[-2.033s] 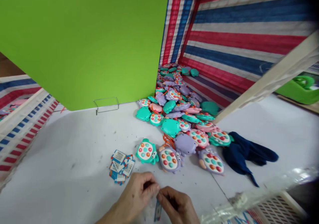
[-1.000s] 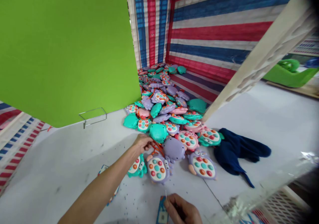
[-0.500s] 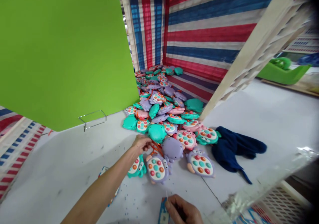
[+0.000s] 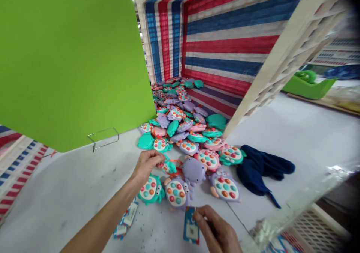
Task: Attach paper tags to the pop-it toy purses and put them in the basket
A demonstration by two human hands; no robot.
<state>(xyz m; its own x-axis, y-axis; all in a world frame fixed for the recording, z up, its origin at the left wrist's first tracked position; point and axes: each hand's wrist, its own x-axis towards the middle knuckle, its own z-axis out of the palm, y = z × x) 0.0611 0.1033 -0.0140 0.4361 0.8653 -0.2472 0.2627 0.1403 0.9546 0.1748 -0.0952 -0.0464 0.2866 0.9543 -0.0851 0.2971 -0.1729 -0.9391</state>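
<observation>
My left hand [image 4: 149, 163] is pinched on a teal animal-shaped push-button toy [image 4: 169, 166], which is tilted, its far part showing beyond my fingers. My right hand [image 4: 215, 228] is closed on a blue printed hang tag [image 4: 192, 228] near the front of the table. Between the hands lie a teal toy [image 4: 149, 189] and a purple toy [image 4: 176, 193], both with their coloured buttons up. A plain-backed purple toy [image 4: 193, 170] lies behind them, with orange cord beside it. Further right sits another purple toy [image 4: 225, 185].
A heap of toys [image 4: 182, 125] spills from a crate lined with striped cloth [image 4: 225, 46]. A green board [image 4: 73, 65] stands at left. More tags [image 4: 126, 219] lie under my left forearm. Dark blue cloth [image 4: 260, 166] and a green tape dispenser [image 4: 309, 84] are at right.
My left hand has drawn back to the left with a teal toy lifted from the heap's front. My right hand has raised the tag, which now shows more fully.
</observation>
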